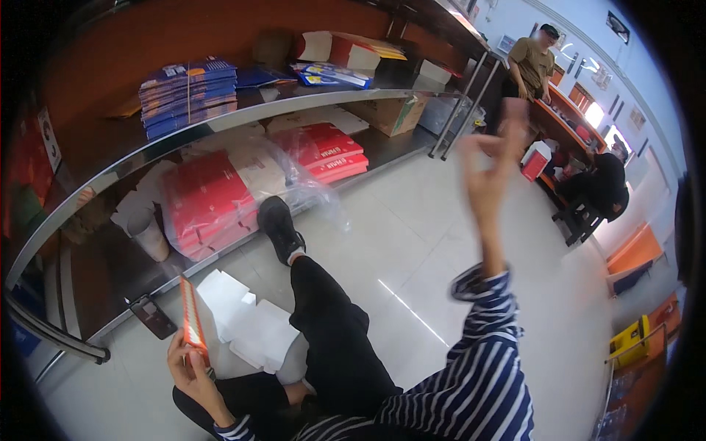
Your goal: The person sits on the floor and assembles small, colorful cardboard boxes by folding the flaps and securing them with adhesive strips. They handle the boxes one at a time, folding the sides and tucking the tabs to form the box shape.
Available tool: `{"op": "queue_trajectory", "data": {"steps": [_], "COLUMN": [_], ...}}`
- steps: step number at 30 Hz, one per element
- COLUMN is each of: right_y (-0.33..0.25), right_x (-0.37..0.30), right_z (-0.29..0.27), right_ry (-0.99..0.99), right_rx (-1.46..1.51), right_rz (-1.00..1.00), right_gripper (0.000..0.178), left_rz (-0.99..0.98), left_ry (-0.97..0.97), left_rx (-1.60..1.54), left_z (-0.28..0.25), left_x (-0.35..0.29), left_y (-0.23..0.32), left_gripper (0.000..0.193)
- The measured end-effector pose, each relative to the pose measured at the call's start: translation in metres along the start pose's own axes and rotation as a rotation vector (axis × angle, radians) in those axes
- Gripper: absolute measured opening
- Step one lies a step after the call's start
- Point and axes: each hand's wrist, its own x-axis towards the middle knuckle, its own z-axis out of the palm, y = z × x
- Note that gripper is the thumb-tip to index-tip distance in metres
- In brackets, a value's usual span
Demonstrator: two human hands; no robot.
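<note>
Low at the left, my left hand (193,375) grips the lower end of a thin, flat orange-and-white striped carton (192,320), held upright on edge. White unfolded cardboard blanks (261,331) lie on the floor just right of it, beside my bent leg. My right hand (489,169) is raised high at the right, well away from the carton. Motion blurs it, but its fingers look stretched out and apart, and I make out nothing held in them. A dark phone (153,316) lies left of the carton, by the shelf's lower edge.
A metal-edged two-level shelf (213,114) runs along the left, with bundled blue printed stacks (187,95) above and red flat boxes in plastic (206,195) below. A paper cup (147,234) stands there. Two people (531,62) are at the far right, one seated; a yellow bin (629,342) stands nearer.
</note>
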Motion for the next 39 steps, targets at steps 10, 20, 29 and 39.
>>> {"op": "queue_trajectory", "data": {"steps": [10, 20, 29, 39], "right_y": [0.007, -0.224, -0.236, -0.229], "right_x": [0.076, -0.116, -0.129, -0.141], "right_z": [-0.109, 0.113, 0.128, 0.146], "right_ry": [-0.162, -1.241, -1.477, -1.617], "right_rx": [-0.496, 1.147, 1.405, 1.447], "right_rz": [0.035, -0.661, -0.053, -0.159], "right_gripper": [0.059, 0.02, 0.02, 0.027], "left_rz": [0.103, 0.283, 0.313, 0.386], "left_ry": [-0.292, -0.401, -0.202, -0.214], "left_rx": [-0.012, 0.319, 0.412, 0.468], "left_z": [0.047, -0.004, -0.007, 0.004], "left_x": [0.007, 0.005, 0.0, 0.0], "left_y": [0.039, 0.091, 0.076, 0.07], "left_gripper": [0.007, 0.009, 0.01, 0.011]}}
